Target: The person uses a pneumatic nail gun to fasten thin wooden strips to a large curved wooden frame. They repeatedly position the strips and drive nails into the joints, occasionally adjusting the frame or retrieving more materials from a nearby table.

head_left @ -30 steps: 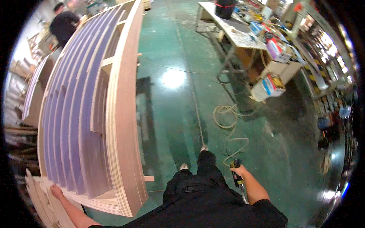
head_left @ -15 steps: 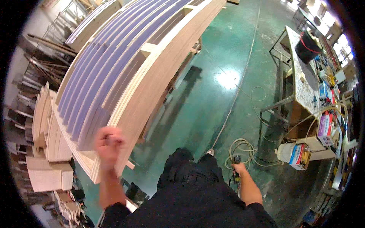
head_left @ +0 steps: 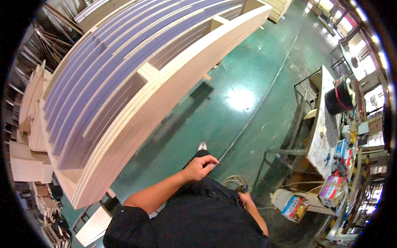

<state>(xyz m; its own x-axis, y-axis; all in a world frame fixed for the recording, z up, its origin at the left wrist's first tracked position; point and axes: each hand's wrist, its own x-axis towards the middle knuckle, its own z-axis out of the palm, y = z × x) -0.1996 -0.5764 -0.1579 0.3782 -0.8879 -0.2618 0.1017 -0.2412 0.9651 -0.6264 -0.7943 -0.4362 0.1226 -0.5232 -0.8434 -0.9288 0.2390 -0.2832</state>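
Note:
My left hand [head_left: 198,168] is in front of my body at waist height, clear of the wooden frame. Its fingers are loosely bent, the thumb a little apart from them, and no object shows in it. Low at my right side, my right hand [head_left: 247,199] grips a black hand tool [head_left: 244,189]; most of the tool is hidden, so its exact kind does not show. To my left stands a large curved wooden frame [head_left: 138,120] with bowed, purple-grey ribs [head_left: 97,80] set between pale wooden edges.
A pale hose [head_left: 235,180] lies coiled on the green floor near my right hand. On the right, a stained worktable [head_left: 319,142] bears a black bucket [head_left: 338,99]. Cartons [head_left: 294,208] stand by its near end. Cut boards [head_left: 29,161] are stacked at far left.
My left hand has swung from beside the frame's near end to before my waist. The tool in my right hand is nearer my body. The view has shifted, with the frame farther left.

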